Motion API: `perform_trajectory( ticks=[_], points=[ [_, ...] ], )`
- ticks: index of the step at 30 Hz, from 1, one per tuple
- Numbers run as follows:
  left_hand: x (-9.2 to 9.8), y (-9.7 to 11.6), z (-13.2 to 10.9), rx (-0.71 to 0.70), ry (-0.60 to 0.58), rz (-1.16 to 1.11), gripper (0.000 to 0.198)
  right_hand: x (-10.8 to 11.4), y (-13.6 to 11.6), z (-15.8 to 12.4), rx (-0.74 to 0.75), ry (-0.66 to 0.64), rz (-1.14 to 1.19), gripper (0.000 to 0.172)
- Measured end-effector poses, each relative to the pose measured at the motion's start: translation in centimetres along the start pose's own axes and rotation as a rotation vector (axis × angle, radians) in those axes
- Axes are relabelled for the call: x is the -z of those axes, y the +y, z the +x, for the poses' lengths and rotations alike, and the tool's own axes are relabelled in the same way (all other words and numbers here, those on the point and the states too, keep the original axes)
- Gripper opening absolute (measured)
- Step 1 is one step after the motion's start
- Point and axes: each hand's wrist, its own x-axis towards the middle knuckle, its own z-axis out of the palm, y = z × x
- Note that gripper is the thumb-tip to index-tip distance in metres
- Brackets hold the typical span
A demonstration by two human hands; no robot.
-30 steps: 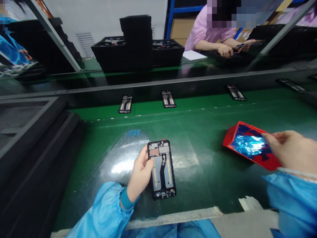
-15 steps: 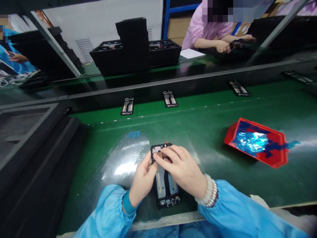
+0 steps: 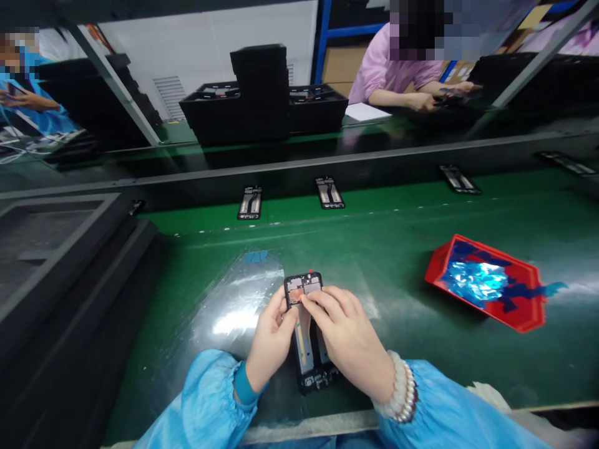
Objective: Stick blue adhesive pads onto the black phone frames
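An opened phone [image 3: 306,349] is tilted up off the work surface in front of me, its inside facing up, with battery-bay strips, a black flex cable and small boards showing. My left hand [image 3: 271,337] grips its upper left edge, thumb on top. My right hand [image 3: 349,337] lies over the right side, with thumb and forefinger brought together on the upper part by a copper-coloured patch [image 3: 296,294]. Any small piece between those fingertips is hidden. The right palm covers part of the phone's right edge.
A red bin [image 3: 528,318] with crumpled shiny blue film stands at the right. Black trays [image 3: 70,249] are stacked at the left. Several phone frames, one a phone frame [image 3: 250,202], lie along the back strip. Across the divider, a person in pink [image 3: 374,68] works.
My right fingers have drawn back slightly and come together, uncovering the phone's upper board and the copper-coloured patch. My left hand keeps its grip. The view has tilted a little upward.
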Motion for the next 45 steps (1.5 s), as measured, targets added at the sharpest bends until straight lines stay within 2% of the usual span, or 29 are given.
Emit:
perform_trajectory(
  ticks=[2, 3, 5, 7, 8, 11, 14, 16, 18, 21, 24, 27, 30, 33, 35, 37, 38, 40, 41, 43, 45],
  points=[
    [0.1, 0.0, 0.1, 0.003, 0.062, -0.012, 0.047, -0.1, 0.3, -0.5, -0.164, 0.004, 0.167, 0.03],
    [0.2, 0.1, 0.1, 0.01, 0.098, -0.022, 0.049, 0.0, 0.7, -0.6, -0.256, -0.037, 0.29, 0.031],
    [0.6, 0.1, 0.3, 0.04, 0.145, -0.043, 0.053, 0.1, 1.7, 0.0, -0.43, -0.224, 0.618, 0.037],
    [1.1, 0.0, 0.6, 0.036, 0.139, -0.066, 0.058, -0.1, 2.9, 1.6, -0.555, -0.419, 0.921, 0.035],
    [1.3, 0.0, 0.7, 0.007, 0.135, -0.071, 0.061, -0.5, 3.7, 3.0, -0.618, -0.449, 0.984, 0.032],
    [2.3, -0.4, 1.3, -0.1, 0.154, 0.002, 0.065, -2.7, 7.1, 8.6, -0.797, -0.314, 0.845, 0.027],
    [3.3, -0.8, 1.8, -0.09, 0.193, 0.203, 0.051, -5.7, 11.8, 14.6, -0.876, -0.226, 0.675, 0.026],
    [3.8, -1.1, 2.1, -0.094, 0.212, 0.311, 0.041, -7.4, 14.6, 17.5, -0.925, -0.17, 0.537, 0.029],
    [4.2, -1.2, 2.4, -0.114, 0.225, 0.374, 0.037, -8.6, 16.7, 19.2, -0.969, -0.12, 0.395, 0.031],
    [4.6, -1.0, 2.6, -0.096, 0.25, 0.434, 0.037, -9.7, 18.7, 19.8, -1.031, -0.063, 0.188, 0.033],
    [5.3, -0.4, 2.8, -0.1, 0.284, 0.495, 0.036, -10.0, 20.1, 19.2, -1.109, -0.037, -0.003, 0.038],
    [6.6, 0.1, 3.4, -0.148, 0.304, 0.598, 0.034, -9.5, 21.6, 18.7, -1.186, -0.091, -0.115, 0.041],
    [8.1, 0.4, 4.4, -0.21, 0.349, 0.753, 0.033, -7.9, 22.8, 18.9, -1.201, -0.175, -0.146, 0.054],
    [9.6, 0.2, 5.4, -0.277, 0.382, 1.038, 0.033, -5.3, 22.5, 18.9, -1.16, -0.232, -0.139, 0.072],
    [10.2, 0.0, 5.9, -0.286, 0.341, 1.188, 0.034, -3.6, 20.9, 17.6, -1.1, -0.263, -0.111, 0.074],
    [10.4, -0.3, 6.5, -0.256, 0.291, 1.24, 0.039, -2.3, 18.0, 14.8, -0.972, -0.299, -0.076, 0.074],
    [10.4, -0.4, 6.8, -0.239, 0.267, 1.253, 0.044, -1.9, 16.1, 12.8, -0.879, -0.322, -0.057, 0.076],
    [10.1, -0.8, 7.5, -0.221, 0.218, 1.283, 0.058, -1.4, 12.2, 8.0, -0.558, -0.348, -0.115, 0.078],
    [9.8, -0.9, 7.9, -0.22, 0.195, 1.296, 0.065, -1.3, 10.4, 5.4, -0.469, -0.342, -0.163, 0.079],
    [9.5, -1.1, 8.6, -0.223, 0.15, 1.321, 0.072, -1.5, 7.6, 0.7, -0.372, -0.32, -0.207, 0.074],
    [9.2, -1.2, 9.2, -0.23, 0.115, 1.344, 0.07, -1.8, 6.2, -2.7, -0.326, -0.297, -0.216, 0.069]
  ],
)
